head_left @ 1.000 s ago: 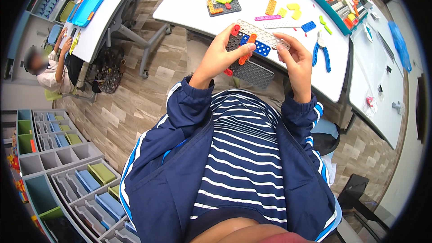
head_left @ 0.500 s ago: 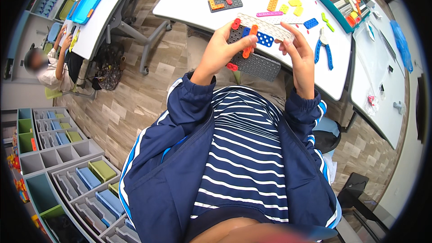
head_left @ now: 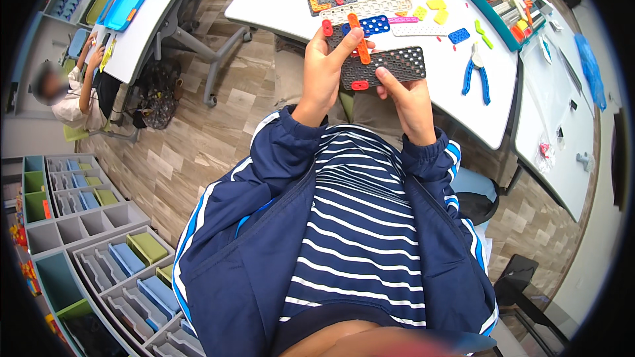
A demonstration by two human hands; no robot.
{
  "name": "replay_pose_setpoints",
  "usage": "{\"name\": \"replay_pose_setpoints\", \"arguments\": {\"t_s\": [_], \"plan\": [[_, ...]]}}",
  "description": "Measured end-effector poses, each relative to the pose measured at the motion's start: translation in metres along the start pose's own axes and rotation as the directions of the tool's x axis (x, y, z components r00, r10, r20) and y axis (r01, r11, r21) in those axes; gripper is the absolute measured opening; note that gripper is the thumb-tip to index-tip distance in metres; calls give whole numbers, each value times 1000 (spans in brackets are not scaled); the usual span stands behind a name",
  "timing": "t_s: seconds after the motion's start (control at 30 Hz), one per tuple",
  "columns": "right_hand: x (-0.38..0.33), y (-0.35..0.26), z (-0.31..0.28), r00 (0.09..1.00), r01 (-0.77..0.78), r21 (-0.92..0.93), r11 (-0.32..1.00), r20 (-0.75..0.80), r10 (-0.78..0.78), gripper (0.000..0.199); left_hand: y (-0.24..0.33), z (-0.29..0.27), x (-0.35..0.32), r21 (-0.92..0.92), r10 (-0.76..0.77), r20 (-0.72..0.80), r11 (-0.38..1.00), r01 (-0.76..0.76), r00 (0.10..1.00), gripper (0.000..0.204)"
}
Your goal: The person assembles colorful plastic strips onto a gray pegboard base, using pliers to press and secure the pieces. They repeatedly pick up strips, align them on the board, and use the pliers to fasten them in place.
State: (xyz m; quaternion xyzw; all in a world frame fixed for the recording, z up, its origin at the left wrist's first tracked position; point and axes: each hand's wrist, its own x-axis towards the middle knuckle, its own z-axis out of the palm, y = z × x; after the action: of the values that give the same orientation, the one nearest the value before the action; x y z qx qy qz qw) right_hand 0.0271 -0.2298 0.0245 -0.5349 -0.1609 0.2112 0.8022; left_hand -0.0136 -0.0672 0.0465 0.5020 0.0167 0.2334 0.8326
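My left hand [head_left: 323, 76] is closed on the left side of the assembly [head_left: 391, 61] of perforated plastic pieces, my thumb over the orange bar [head_left: 363, 52] and my fingers largely hidden behind. One red connector [head_left: 327, 28] sits at the assembly's left edge, just beyond my knuckles. The pale strip [head_left: 370, 7] crosses the far side, past my left thumb, with the blue strip [head_left: 376, 24] just nearer me. Another red connector [head_left: 360, 84] sits low between my hands, on the dark grey plate [head_left: 410, 62]. My right hand [head_left: 411, 102] grips that plate's near edge, thumb on top, fingers curled beneath. Farther right, well apart from my hands, blue-handled pliers [head_left: 476, 59] lie on the white table [head_left: 493, 111], near me compared with the teal case [head_left: 477, 4].
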Motion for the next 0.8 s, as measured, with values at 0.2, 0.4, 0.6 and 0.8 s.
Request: {"name": "replay_pose_setpoints", "arguments": {"t_s": [0.2,0.4,0.6,0.8], "plan": [[3,-13,-24,997,42,-44,998,-63,-44,18,22,-31,13,173,-205,161,969,177,965,41],[0,-15,-23,988,94,21,995,-122,-91,22,26,-24,6,355,-183,251,931,86,950,39],[-1,-13,-11,964,200,88,976,-196,-180,30,34,-11,-4,313,-246,334,939,139,910,39],[-4,-21,-7,978,171,98,980,-138,-156,32,31,1,-10,222,-256,242,954,203,936,43]]}}
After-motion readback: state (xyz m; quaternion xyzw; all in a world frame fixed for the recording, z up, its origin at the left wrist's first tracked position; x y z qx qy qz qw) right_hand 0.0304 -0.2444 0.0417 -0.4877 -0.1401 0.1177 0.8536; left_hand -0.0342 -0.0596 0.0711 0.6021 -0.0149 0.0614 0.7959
